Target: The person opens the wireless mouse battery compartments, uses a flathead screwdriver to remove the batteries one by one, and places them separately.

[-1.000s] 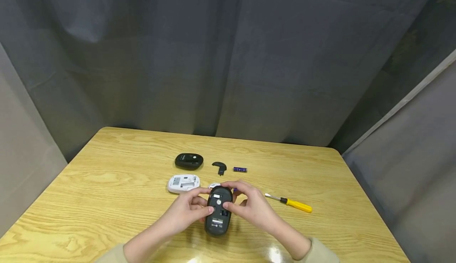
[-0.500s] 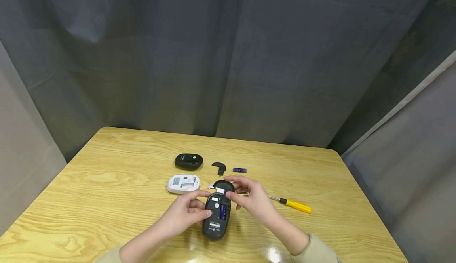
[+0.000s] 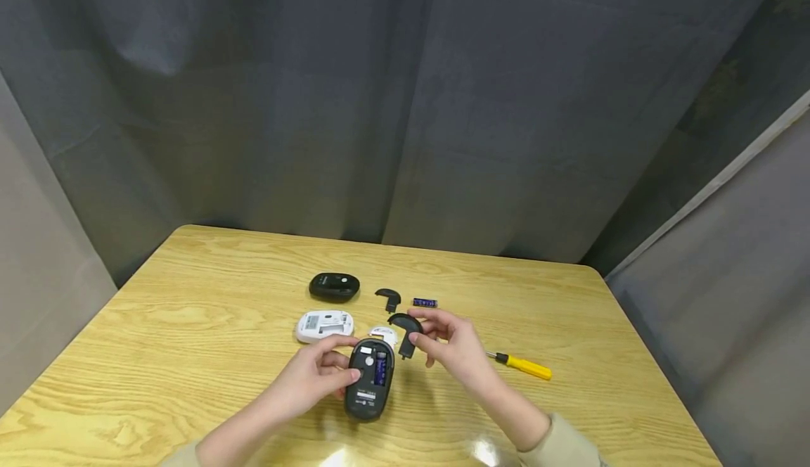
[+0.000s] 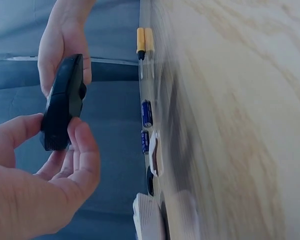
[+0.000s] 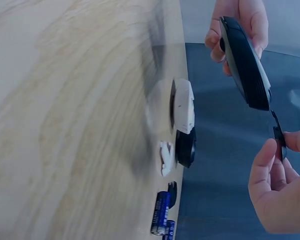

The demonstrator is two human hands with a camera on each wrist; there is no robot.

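Note:
My left hand (image 3: 316, 377) holds a black computer mouse (image 3: 367, 398) above the table, its underside towards me. A blue battery (image 3: 380, 368) lies in the uncovered battery bay of that mouse. Just to the right, my right hand (image 3: 457, 347) pinches a black battery cover (image 3: 410, 326) between thumb and fingers, apart from the mouse. The right wrist view shows the cover (image 5: 279, 141) edge-on near one end of the mouse (image 5: 245, 65). In the left wrist view, thumb and fingers grip the mouse (image 4: 62, 102) at its sides.
On the wooden table (image 3: 190, 326) lie a white mouse (image 3: 310, 328) with its bay uncovered, a white cover (image 3: 387, 333), another black mouse (image 3: 334, 286) and a second black cover (image 3: 391, 297). Loose batteries (image 5: 161, 212) and a yellow-handled screwdriver (image 3: 529, 367) lie to the right.
The black battery cover has come away from the mouse in my right hand, baring the battery. My left hand has moved slightly left and down with the mouse.

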